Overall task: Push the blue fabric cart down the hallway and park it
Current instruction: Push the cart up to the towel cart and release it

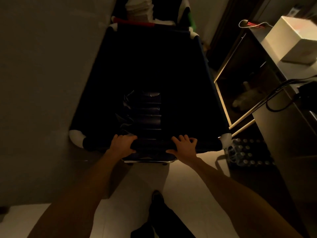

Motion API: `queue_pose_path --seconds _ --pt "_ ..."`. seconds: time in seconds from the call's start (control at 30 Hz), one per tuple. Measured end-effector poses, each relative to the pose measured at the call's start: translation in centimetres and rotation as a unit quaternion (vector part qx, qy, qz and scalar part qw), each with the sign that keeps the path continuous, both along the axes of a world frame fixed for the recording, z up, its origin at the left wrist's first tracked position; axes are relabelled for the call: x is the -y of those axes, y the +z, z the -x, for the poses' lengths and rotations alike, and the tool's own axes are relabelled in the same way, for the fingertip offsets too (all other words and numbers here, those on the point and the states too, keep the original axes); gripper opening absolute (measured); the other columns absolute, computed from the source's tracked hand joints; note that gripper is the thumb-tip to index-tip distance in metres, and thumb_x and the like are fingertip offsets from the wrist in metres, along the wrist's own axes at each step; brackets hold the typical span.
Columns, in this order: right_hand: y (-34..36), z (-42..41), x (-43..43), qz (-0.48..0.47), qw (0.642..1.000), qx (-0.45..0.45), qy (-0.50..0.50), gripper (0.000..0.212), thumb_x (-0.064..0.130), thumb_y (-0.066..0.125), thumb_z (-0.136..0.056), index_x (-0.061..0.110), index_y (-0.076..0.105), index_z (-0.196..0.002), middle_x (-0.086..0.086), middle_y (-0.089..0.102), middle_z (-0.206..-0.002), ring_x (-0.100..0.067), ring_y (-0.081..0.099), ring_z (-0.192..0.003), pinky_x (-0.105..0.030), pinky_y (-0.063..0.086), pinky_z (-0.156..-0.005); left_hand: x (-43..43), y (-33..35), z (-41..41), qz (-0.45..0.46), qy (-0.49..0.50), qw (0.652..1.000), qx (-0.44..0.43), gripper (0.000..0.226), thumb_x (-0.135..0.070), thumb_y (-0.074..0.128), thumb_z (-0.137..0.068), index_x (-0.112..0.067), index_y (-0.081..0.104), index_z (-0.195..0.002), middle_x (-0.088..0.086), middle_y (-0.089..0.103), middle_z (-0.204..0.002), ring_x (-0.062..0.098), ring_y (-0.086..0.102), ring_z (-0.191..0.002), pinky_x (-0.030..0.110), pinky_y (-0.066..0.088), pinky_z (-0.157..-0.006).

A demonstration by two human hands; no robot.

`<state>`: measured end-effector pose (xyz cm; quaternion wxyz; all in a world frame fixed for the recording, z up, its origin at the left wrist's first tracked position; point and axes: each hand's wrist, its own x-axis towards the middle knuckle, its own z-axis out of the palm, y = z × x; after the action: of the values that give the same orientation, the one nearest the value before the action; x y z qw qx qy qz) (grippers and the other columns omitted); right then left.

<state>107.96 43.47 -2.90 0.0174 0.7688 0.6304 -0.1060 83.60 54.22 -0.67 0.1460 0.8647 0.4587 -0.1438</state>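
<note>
The blue fabric cart (204,145) fills the middle of the head view, very dark in the dim light, with white padded corners. Its inside is nearly black; a folded dark plastic bag (144,110) lies at the bottom. My left hand (122,144) grips the near rim left of centre, fingers curled over the edge. My right hand (184,146) holds the same rim right of centre, fingers over the top and thumb under it.
A plain wall (42,83) runs close along the cart's left side. On the right stand an open shelf unit (243,79), a counter with a white box (295,36) and cables, and a pack of bottles (247,153) on the floor. Another loaded cart (137,19) sits just ahead.
</note>
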Motion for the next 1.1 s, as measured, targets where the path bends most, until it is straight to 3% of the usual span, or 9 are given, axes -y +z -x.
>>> queue_pose_path --seconds 0.37,0.57,0.83,1.1 --pt "0.1 0.0 0.9 -0.005 1.000 0.014 0.017 0.061 0.061 0.051 -0.081 0.026 0.042 -0.131 -0.009 0.051 -0.128 -0.030 0.039 -0.123 -0.047 0.023 -0.100 1.1 -0.5 0.2 -0.012 0.006 1.000 0.006 0.054 -0.045 0.063 -0.081 -0.027 0.045 -0.129 0.008 0.060 -0.121 0.029 0.055 -0.110 0.038 0.034 -0.095" --pt "0.2 -0.3 -1.0 0.015 1.000 0.020 0.012 0.062 0.061 0.052 -0.081 0.026 0.039 -0.132 -0.010 0.049 -0.132 -0.031 0.037 -0.126 -0.050 0.023 -0.103 -0.3 -0.3 -0.4 -0.015 0.007 1.000 0.016 0.060 -0.043 0.063 -0.083 -0.028 0.041 -0.137 0.009 0.054 -0.131 0.031 0.051 -0.117 0.041 0.033 -0.098" --pt "0.2 -0.7 -1.8 0.011 0.999 0.035 0.023 0.061 0.060 0.051 -0.082 0.025 0.040 -0.131 -0.010 0.049 -0.131 -0.031 0.038 -0.123 -0.049 0.025 -0.100 -0.8 -0.5 -0.6 -0.032 0.017 0.999 0.039 0.052 -0.043 0.062 -0.083 -0.025 0.047 -0.129 0.010 0.059 -0.122 0.031 0.054 -0.110 0.039 0.034 -0.095" --pt "0.7 -0.3 -1.8 0.023 0.999 0.021 0.010 0.063 0.060 0.050 -0.083 0.022 0.038 -0.132 -0.011 0.046 -0.135 -0.033 0.035 -0.127 -0.051 0.023 -0.104 0.1 -0.7 -0.3 -0.066 0.031 0.996 0.047 0.057 -0.053 0.056 -0.084 -0.019 0.046 -0.129 0.011 0.057 -0.125 0.031 0.050 -0.115 0.039 0.034 -0.093"
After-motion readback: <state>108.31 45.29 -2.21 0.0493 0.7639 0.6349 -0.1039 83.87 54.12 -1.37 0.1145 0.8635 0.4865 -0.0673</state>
